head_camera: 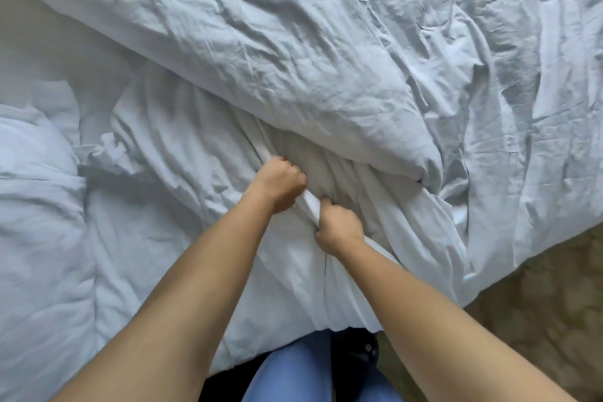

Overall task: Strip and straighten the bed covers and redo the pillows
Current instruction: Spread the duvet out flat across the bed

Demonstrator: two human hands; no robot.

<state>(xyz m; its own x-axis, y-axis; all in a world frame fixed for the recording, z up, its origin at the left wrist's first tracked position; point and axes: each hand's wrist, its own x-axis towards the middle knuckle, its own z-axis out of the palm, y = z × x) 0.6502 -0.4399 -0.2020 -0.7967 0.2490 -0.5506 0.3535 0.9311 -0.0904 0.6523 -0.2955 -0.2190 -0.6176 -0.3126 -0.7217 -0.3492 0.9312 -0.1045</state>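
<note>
A rumpled white sheet (182,173) covers the bed in front of me. Both of my hands grip one bunched fold of it near the bed's edge. My left hand (280,181) clutches the fold a little farther in, and my right hand (337,227) holds the same fold just below it. A thick white duvet (277,52) lies in a crumpled heap across the upper half, one corner reaching down beside my hands. At the far left sits a puffy white pillow (29,166).
Patterned brown carpet (538,310) shows at the lower right beyond the bed's edge. My blue trouser legs (293,375) stand against the bed, with a dark object (359,352) on the floor between them.
</note>
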